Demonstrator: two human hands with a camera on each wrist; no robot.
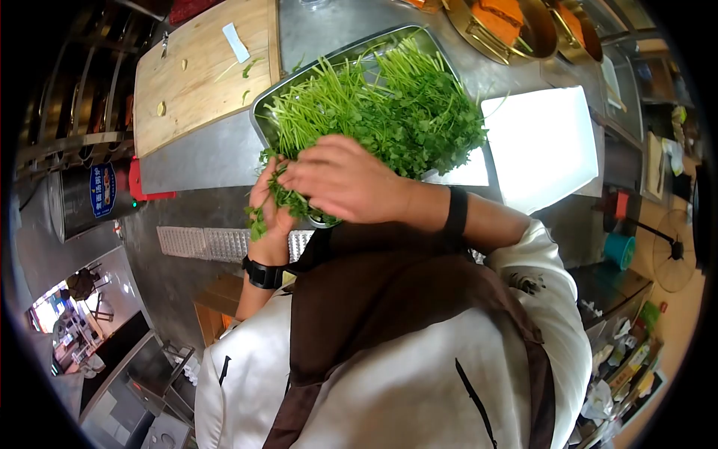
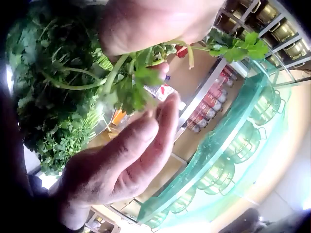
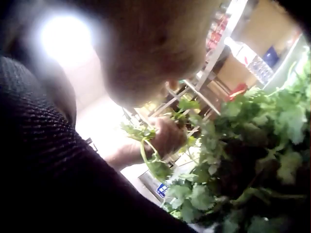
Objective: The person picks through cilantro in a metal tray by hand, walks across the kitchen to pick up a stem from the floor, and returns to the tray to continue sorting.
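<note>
My left hand (image 1: pixel 271 200) grips a few sprigs of cilantro (image 1: pixel 288 196), their leaves poking out on both sides of its fingers. From the right wrist view the same left hand (image 3: pixel 167 138) looks closed round the stems. My right hand (image 1: pixel 344 179) is over the held sprigs, blurred in the head view. In the left wrist view the right hand (image 2: pixel 119 160) has its thumb and fingers fairly straight, tips right at the leaves. Beyond both hands a metal tray (image 1: pixel 262 123) is heaped with cilantro (image 1: pixel 419 112), stems to the left and leaves to the right.
A wooden board (image 1: pixel 206 82) with scraps on it lies left of the tray. To the right stands a white box (image 1: pixel 542 146). Gold-coloured pots (image 1: pixel 501 30) with orange contents are at the back right. Part of a round metal rim (image 1: pixel 323 221) shows beneath my right hand.
</note>
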